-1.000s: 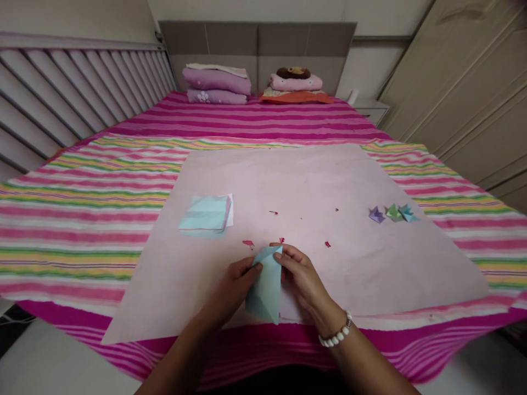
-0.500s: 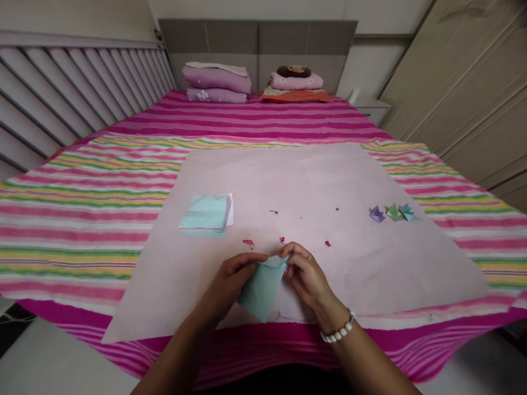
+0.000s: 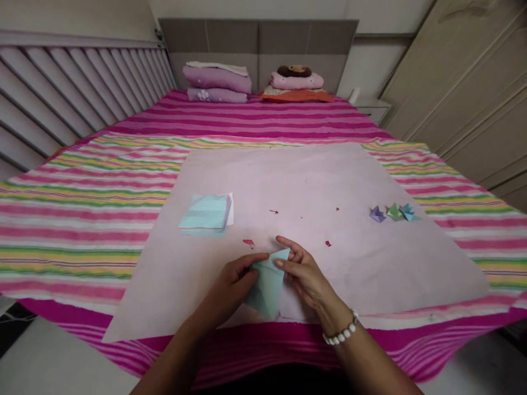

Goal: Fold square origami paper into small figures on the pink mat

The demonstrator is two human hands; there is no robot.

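A light blue folded paper [image 3: 267, 285] is held just above the pale pink sheet [image 3: 313, 186] near the bed's front edge. My left hand [image 3: 230, 285] pinches its left side, thumb on top. On the paper's upper right corner my right hand [image 3: 302, 271] pinches with thumb and fingers, index finger stretched out; a white bead bracelet [image 3: 341, 333] circles that wrist. A stack of square papers [image 3: 206, 214], blue on top, lies to the left. Three small folded paper figures, purple [image 3: 376, 214], green [image 3: 394, 212] and blue [image 3: 408, 213], sit in a row to the right.
Small red paper scraps [image 3: 248, 242] dot the pink sheet. The sheet lies on a striped pink bedspread [image 3: 82, 192]. Folded bedding and pillows [image 3: 218, 82] sit at the headboard. A slatted rail [image 3: 61, 93] runs on the left; a wardrobe [image 3: 473, 93] stands right.
The blue paper has been turned and refolded between my hands; its top corner now points up right, and my right index finger has stretched out over it.
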